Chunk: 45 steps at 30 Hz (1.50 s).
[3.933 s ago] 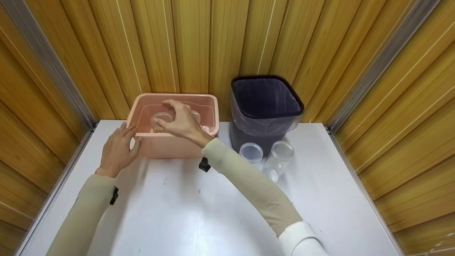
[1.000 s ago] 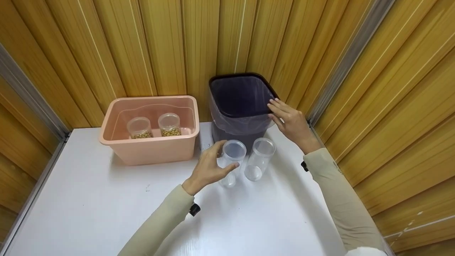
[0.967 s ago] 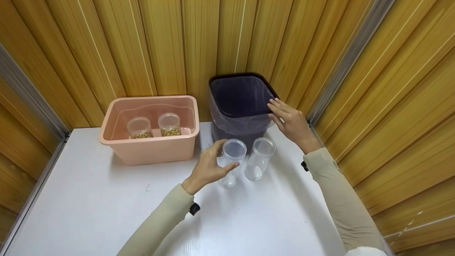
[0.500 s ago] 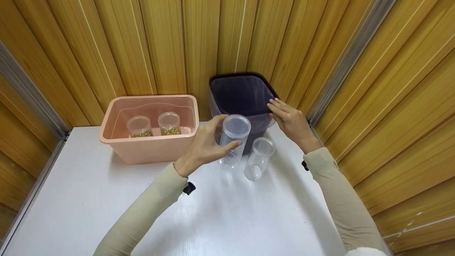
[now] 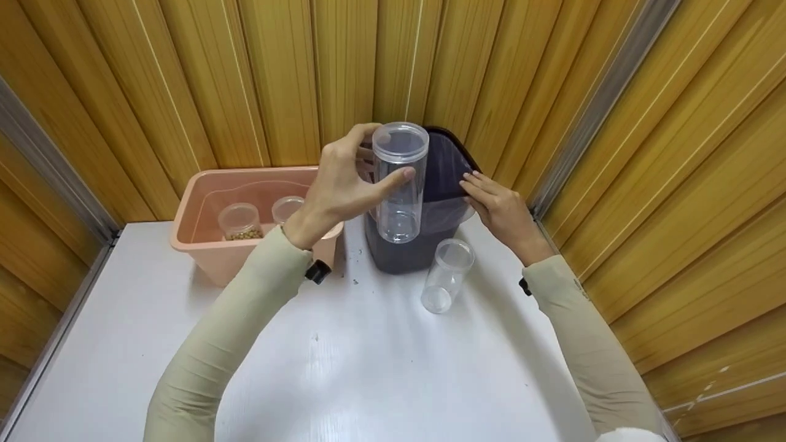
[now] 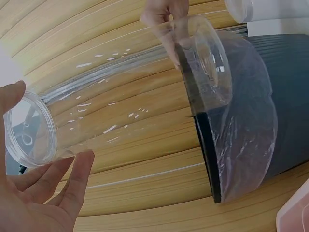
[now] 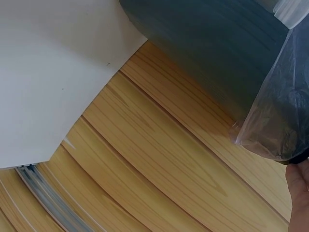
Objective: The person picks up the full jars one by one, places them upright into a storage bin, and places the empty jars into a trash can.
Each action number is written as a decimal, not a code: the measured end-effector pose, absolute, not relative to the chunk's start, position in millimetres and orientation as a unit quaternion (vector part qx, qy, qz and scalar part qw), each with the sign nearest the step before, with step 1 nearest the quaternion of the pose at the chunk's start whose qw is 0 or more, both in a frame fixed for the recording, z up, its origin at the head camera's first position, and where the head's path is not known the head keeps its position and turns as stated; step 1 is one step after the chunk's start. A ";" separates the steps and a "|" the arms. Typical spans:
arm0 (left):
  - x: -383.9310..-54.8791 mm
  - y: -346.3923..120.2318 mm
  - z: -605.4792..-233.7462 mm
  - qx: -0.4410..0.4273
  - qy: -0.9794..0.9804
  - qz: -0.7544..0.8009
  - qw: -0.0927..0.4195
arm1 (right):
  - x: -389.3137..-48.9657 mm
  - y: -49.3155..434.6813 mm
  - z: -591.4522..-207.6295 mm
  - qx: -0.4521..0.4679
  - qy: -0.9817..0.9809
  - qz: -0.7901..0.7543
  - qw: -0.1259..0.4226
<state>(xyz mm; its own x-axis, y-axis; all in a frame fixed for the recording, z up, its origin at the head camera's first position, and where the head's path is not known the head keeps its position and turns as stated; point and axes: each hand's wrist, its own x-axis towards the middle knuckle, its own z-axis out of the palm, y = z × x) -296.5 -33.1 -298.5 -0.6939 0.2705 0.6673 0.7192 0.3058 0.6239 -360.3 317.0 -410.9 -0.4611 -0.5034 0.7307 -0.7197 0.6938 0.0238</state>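
My left hand [image 5: 350,178] grips a clear plastic jar [image 5: 400,202] near its ringed upper end, thumb in front. The jar is upright, off the table, in front of the dark trash bin [image 5: 402,255] and overlapping its mouth in the head view. Nothing shows inside the jar. Whether a lid is on it I cannot tell. My right hand [image 5: 506,215] holds the right side of the bin's black rim, over the clear liner [image 6: 248,121]; its thumb is partly hidden. A second clear jar [image 5: 447,276] stands on the table before the bin.
To the left is a pink tub [image 5: 212,255]. It contains a clear jar [image 5: 239,218] with yellowish beans and another jar [image 5: 287,209], partly covered by my left wrist. Wood-patterned walls [image 5: 276,80] enclose the white table [image 5: 344,380] behind and at the right.
My left hand has lifted the jar from the table, up and away from me, toward the bin's mouth. Earlier, my right hand was in the tub; over the last second it stays on the bin's rim.
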 end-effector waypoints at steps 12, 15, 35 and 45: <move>-324.4 -13.5 -263.9 -0.310 -0.782 -0.483 0.244 | -357.0 317.8 -408.9 0.354 -0.848 0.147 0.367; -335.0 -7.6 -264.6 -0.301 -0.783 -0.482 0.252 | -357.5 315.9 -407.7 0.355 -0.848 0.144 0.367; -386.5 4.9 -330.7 -0.233 -0.804 -0.489 0.247 | -357.6 310.2 -407.7 0.352 -0.858 0.137 0.349; -398.0 5.6 -377.5 -0.217 -0.814 -0.485 0.236 | -360.8 308.4 -410.1 0.350 -0.863 0.145 0.333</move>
<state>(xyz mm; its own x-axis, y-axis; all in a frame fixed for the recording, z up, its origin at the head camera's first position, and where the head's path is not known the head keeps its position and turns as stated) -398.0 5.6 -377.5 -0.7949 0.1240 0.5940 0.5813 0.4364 0.6868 -360.8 308.4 -410.1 -0.5327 -0.5078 0.6770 -0.7007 0.7133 -0.0164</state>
